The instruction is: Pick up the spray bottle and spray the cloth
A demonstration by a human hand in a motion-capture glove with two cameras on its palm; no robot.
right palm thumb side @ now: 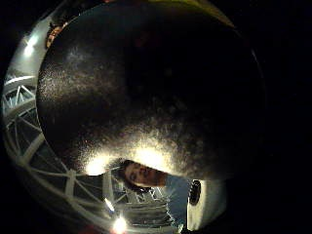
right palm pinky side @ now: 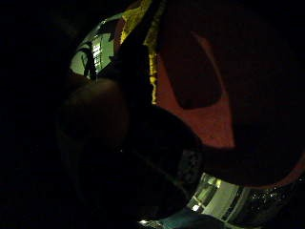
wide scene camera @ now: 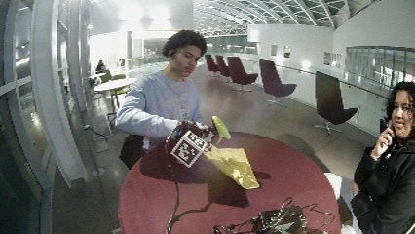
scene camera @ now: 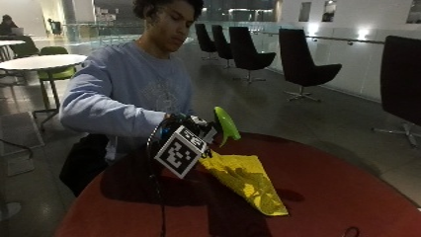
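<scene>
— What's the person at the round dark-red surface [scene camera: 342,197] got hold of?

— A spray bottle with a bright green trigger head [scene camera: 225,124]. The black-gloved right hand [scene camera: 192,129] has its fingers curled round the bottle's neck, and it is lifted clear of the surface, nozzle end aimed out and down toward the cloth.

— And the cloth itself?

— A crumpled yellow cloth [scene camera: 246,181], long and roughly triangular. Its narrow end rises up just under the gloved hand, and the wide end trails out flat across the red top. Whether that upper corner is being held up by the other hand, I cannot tell; the glove and the bottle cover it.

— Can you see the bottle's body?

— Barely from here. From the thumb side of the palm a big dark rounded shape fills nearly everything, pressed close to the palm. From the little-finger side there's a strip of the yellow cloth [right palm pinky side: 143,33] lying on the red surface [right palm pinky side: 214,124], with dark shadow over most of it.

— Anything else on the surface?

— At the near edge, a tangle of dark cables and a small device [wide scene camera: 275,222], well apart from the cloth.
</scene>
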